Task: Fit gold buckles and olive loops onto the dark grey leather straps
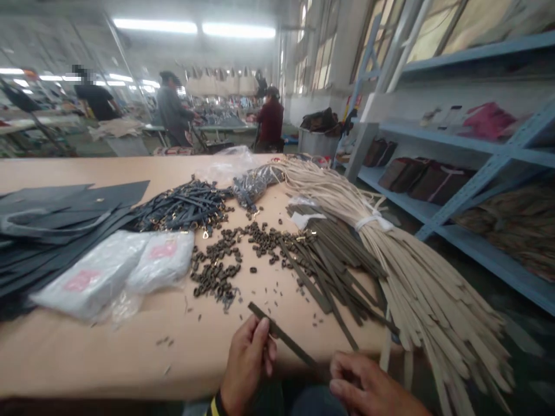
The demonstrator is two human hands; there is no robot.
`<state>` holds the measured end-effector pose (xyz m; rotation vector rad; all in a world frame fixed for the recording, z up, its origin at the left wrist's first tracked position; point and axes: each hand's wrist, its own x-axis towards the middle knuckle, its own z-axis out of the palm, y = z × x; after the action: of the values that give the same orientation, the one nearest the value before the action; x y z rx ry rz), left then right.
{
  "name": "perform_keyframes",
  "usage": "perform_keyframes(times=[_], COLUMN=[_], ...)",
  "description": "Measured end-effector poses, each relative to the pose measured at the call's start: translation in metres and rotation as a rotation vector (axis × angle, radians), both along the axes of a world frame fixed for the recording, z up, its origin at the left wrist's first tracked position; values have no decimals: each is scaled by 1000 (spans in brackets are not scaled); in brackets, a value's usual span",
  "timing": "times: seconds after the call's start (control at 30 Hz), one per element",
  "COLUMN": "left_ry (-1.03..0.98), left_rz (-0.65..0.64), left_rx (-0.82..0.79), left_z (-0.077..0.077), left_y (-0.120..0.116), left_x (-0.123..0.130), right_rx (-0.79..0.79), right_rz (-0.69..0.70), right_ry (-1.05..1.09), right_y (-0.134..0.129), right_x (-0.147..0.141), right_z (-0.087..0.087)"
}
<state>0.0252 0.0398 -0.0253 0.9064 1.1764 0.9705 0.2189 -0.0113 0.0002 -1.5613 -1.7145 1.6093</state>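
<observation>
Left hand (248,364) raised and pinching, right hand (364,384) low, fingers loosely curled.

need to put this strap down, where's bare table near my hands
Bare tabletop lies left of your left hand, in front of the white plastic packets. Another strip runs behind the black panels. Crowded: the small dark pieces, dark straps and beige straps across the middle and right.

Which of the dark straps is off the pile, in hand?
The dark strap pinched in the left hand; the other straps lie heaped on the table.
</observation>
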Motion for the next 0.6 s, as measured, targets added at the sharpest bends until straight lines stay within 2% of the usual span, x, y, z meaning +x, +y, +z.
perform_keyframes(times=[0.07,0.2,0.3,0.43,0.6], left_ry=[-66,-165,-134,-150,-230], left_rz=[49,181,127,39,98], left_rx=[-55,-142,-205,-289,-349], left_z=[3,-3,-8,-14,-20], left_y=[-6,-24,-41,-58,-62], left_x=[-8,-18,-16,-8,-12], right_rx=[-67,-176,-190,-223,-294], right_rz=[17,83,90,-46,-119], right_ry=[106,182,222,348,382], right_y=[-9,-15,-13,-8,-3], right_x=[-3,-4,-17,-47,-61], right_z=[-12,-27,-32,-34,-38])
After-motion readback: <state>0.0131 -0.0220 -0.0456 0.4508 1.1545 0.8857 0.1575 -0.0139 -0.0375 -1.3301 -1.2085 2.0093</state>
